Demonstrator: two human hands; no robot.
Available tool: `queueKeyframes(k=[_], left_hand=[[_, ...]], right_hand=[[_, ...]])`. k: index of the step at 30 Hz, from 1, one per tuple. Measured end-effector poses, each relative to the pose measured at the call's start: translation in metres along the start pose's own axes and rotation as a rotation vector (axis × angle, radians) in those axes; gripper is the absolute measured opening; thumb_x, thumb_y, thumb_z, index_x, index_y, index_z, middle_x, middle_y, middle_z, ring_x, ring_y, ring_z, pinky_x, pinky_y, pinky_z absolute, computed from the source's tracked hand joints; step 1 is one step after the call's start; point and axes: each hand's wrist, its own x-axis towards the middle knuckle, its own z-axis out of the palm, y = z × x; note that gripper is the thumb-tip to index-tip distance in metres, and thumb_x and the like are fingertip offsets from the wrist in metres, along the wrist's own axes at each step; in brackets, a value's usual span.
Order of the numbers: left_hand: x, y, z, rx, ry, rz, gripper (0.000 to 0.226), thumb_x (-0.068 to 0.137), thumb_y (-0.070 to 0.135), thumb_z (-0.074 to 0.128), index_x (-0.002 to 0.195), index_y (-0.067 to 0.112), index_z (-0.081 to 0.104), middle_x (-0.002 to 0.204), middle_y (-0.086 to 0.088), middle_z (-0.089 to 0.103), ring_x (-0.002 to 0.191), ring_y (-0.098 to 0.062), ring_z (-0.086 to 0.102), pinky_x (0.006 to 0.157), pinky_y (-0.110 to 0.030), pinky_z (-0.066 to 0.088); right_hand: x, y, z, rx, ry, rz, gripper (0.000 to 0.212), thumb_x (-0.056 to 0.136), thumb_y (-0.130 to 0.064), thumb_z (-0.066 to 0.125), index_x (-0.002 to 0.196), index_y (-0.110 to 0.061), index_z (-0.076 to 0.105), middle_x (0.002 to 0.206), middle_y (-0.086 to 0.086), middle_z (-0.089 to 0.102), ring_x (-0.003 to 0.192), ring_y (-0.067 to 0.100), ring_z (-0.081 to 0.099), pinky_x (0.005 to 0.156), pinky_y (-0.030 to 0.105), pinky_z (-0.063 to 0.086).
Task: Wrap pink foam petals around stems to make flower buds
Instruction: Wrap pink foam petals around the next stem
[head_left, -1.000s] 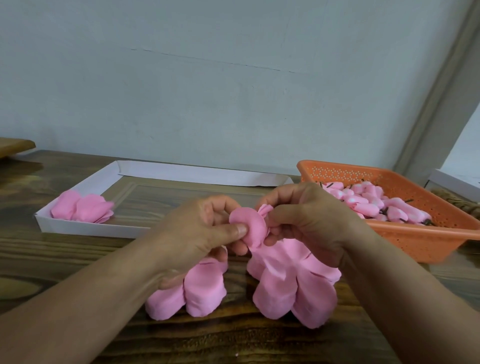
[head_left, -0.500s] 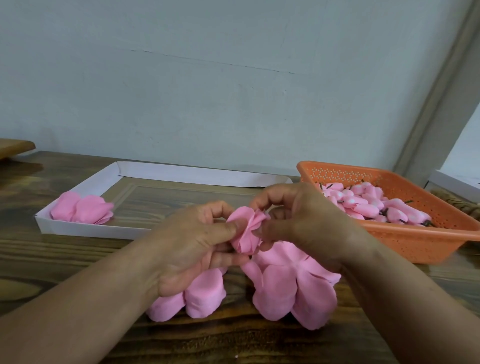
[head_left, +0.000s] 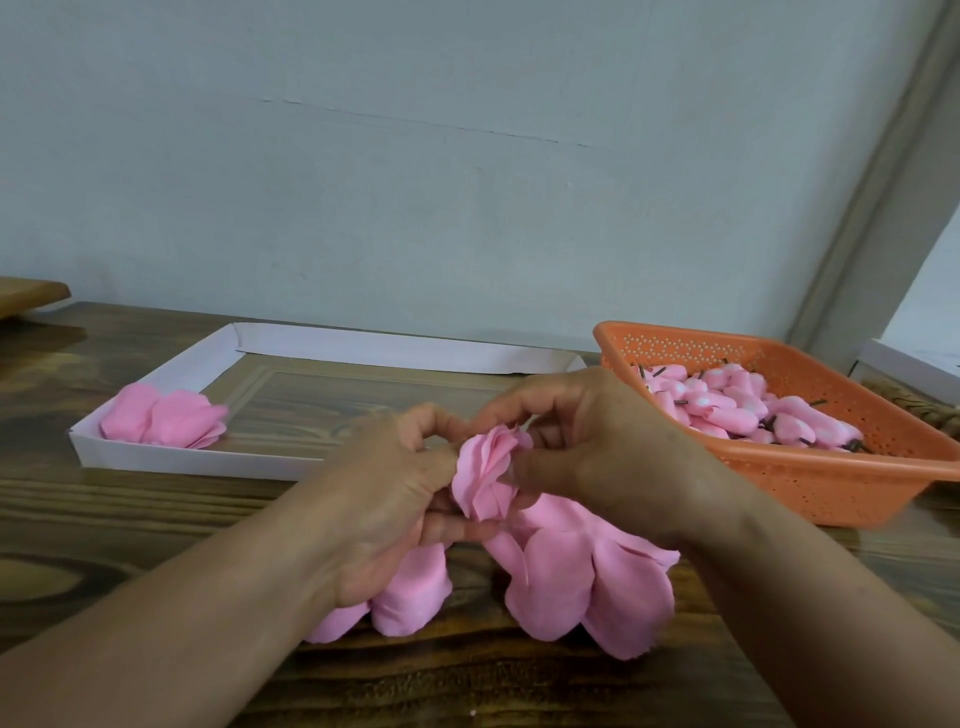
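Wide wooden table across the frame, a white cardboard tray at the back left holding a small heap of pink pieces, and an orange perforated basket at the right stacked with stemmed pink cores. In front of the person, a spread of loose foam petals lies on the wood, partly under both wrists. Now the action: a second ago the piece between the hands was one rounded, smooth petal face; now it's a tight swirl, several thin edges layered in a spiral, so the wrap has gone round and the bud is taking shape, held above the table between the two hands. The left hand grips it from the side, thumb across the front and fingers curled beneath. The right hand has shifted up and over, fingertips pinching the top right edge of the swirl. The stem itself is hidden inside the foam and fingers. My read: this bud is nearly closed, with perhaps a last tuck or press to hold the outer layer.
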Motion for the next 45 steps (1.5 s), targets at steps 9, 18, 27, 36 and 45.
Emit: queueKeyframes(k=[9,18,27,36,45], left_hand=[[0.003,-0.003,0.0,-0.081,-0.046,0.086,0.012,0.087,-0.002,0.056,0.097,0.003,0.062,0.086,-0.018,0.073,0.074,-0.02,0.071,0.061,-0.023,0.057],[0.002,-0.003,0.002,-0.152,-0.085,0.123,0.022,0.085,-0.001,0.053,0.103,-0.002,0.065,0.102,-0.026,0.07,0.095,-0.031,0.07,0.073,-0.029,0.059],[0.0,-0.004,0.009,-0.173,-0.012,0.178,0.036,0.092,-0.008,0.033,0.105,-0.003,0.066,0.098,-0.022,0.072,0.091,-0.03,0.071,0.076,-0.029,0.059],[-0.001,-0.006,0.011,-0.202,-0.003,0.093,0.027,0.094,-0.001,0.046,0.113,-0.003,0.065,0.104,-0.021,0.071,0.102,-0.028,0.068,0.083,-0.029,0.056],[-0.007,-0.01,0.015,-0.013,0.002,0.168,0.026,0.096,0.007,0.048,0.109,0.009,0.07,0.095,-0.01,0.075,0.087,-0.02,0.073,0.069,-0.023,0.058]], right_hand=[[0.003,0.005,-0.005,0.121,0.159,0.079,0.025,0.074,0.012,0.063,0.071,-0.012,0.067,0.062,0.004,0.065,0.052,0.019,0.058,0.054,0.032,0.053],[0.004,0.006,-0.003,0.175,0.215,0.104,0.026,0.077,0.006,0.065,0.066,-0.017,0.066,0.055,-0.003,0.061,0.05,0.013,0.057,0.053,0.026,0.048],[0.003,0.005,-0.004,0.278,0.241,0.097,0.022,0.078,0.008,0.064,0.068,-0.012,0.066,0.057,0.002,0.062,0.05,0.013,0.058,0.056,0.03,0.056],[0.003,0.005,-0.002,0.185,0.238,0.058,0.022,0.077,0.005,0.066,0.068,-0.015,0.068,0.06,0.003,0.065,0.055,0.016,0.061,0.058,0.03,0.054],[0.003,0.004,0.001,0.126,0.264,0.075,0.017,0.078,0.002,0.067,0.068,-0.012,0.069,0.059,0.007,0.066,0.054,0.017,0.061,0.056,0.031,0.053]])
